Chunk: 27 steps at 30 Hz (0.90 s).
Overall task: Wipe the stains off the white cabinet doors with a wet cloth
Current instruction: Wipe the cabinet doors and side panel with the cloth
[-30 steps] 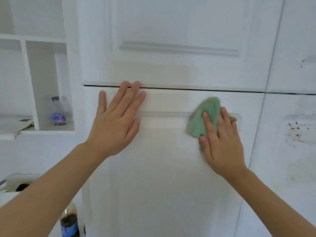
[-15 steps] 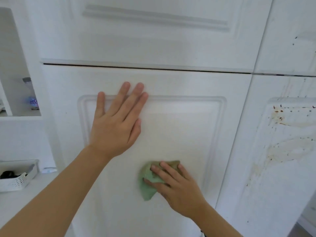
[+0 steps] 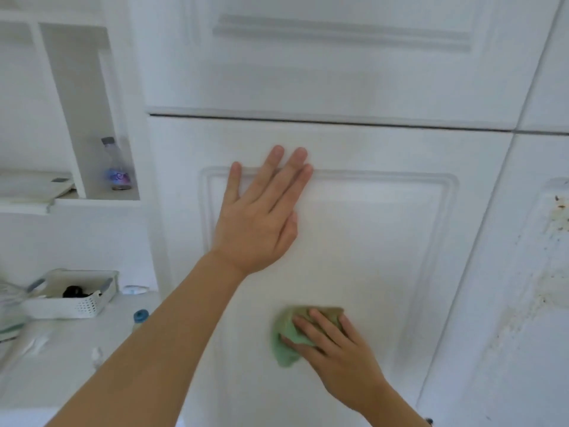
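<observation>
A green cloth (image 3: 284,340) is pressed to a cabinet door (image 3: 369,241).
It is held under the right hand (image 3: 335,349)'s straight fingers; above, the left hand (image 3: 258,217) is laid flat, holding nothing.

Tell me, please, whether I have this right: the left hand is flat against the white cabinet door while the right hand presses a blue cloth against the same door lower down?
Not quite: the cloth is green, not blue, as the head view shows. The rest holds: the left hand lies flat on the white cabinet door, and the right hand presses the cloth against the same door lower down.
</observation>
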### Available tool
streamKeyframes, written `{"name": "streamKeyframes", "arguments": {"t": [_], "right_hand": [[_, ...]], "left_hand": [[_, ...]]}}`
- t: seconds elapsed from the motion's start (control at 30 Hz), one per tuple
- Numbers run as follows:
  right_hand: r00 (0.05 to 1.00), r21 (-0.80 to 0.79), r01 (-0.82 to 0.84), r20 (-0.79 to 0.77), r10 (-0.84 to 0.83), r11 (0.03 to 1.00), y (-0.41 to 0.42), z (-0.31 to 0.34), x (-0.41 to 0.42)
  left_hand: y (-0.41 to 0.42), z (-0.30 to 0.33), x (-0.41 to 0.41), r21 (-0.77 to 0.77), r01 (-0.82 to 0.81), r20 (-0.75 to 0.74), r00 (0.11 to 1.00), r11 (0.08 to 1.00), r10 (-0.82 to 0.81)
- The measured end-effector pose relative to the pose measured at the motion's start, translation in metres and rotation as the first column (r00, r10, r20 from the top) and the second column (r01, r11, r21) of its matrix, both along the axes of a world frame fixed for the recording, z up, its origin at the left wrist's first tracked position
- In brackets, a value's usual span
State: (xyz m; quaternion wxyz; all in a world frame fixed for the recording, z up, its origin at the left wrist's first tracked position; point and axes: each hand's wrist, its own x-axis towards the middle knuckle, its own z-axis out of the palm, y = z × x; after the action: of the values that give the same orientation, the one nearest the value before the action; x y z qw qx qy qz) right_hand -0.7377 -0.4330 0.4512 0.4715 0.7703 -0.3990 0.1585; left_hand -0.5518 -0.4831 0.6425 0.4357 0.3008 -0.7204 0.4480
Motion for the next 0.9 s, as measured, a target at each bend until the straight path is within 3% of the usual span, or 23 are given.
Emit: {"name": "streamKeyframes", "arguments": {"t": [0.07,0.2,0.3,0.4,0.5,0.6,0.77,0.83,0.9], "right_hand": [[1.0,-0.017,-0.003,0.029,0.004,1.0,0.001,0.02,-0.008],[0.933,-0.146,0.004,0.357,0.049,0.989,-0.007,0.118,0.003],[0.864,-0.202,-0.011,0.491,0.111,0.979,-0.021,0.183,0.039],[0.877,-0.254,-0.068,0.445,0.179,0.965,-0.033,0.215,0.102],[0.889,-0.256,-0.158,0.383,0.25,0.954,-0.042,0.216,0.158],[0.925,-0.2,-0.189,0.293,0.242,0.962,-0.045,0.174,0.177],[0.987,-0.125,-0.161,-0.044,0.157,0.979,-0.035,0.127,0.158],[0.986,-0.198,-0.154,0.035,0.164,0.968,-0.033,0.16,0.16],[0.955,-0.284,-0.12,0.228,0.188,0.951,-0.035,0.215,0.167]], "left_hand": [[0.004,0.002,-0.002,0.046,0.011,0.002,1.0,0.999,-0.011],[0.022,0.011,0.012,0.222,0.195,-0.035,0.981,0.955,-0.192],[0.036,0.017,0.049,0.249,0.258,-0.164,0.961,0.933,-0.222],[0.041,0.024,0.102,0.224,0.255,-0.402,0.904,0.941,-0.149],[0.041,0.026,0.143,0.195,0.206,-0.503,0.86,0.959,-0.082],[0.044,0.017,0.169,0.234,0.18,-0.528,0.849,0.955,-0.03],[0.047,0.005,0.172,0.33,0.131,-0.427,0.904,0.935,0.024],[0.047,0.011,0.166,0.335,0.141,-0.4,0.917,0.932,0.005],[0.047,0.023,0.159,0.324,0.167,-0.407,0.913,0.931,-0.022]]}}
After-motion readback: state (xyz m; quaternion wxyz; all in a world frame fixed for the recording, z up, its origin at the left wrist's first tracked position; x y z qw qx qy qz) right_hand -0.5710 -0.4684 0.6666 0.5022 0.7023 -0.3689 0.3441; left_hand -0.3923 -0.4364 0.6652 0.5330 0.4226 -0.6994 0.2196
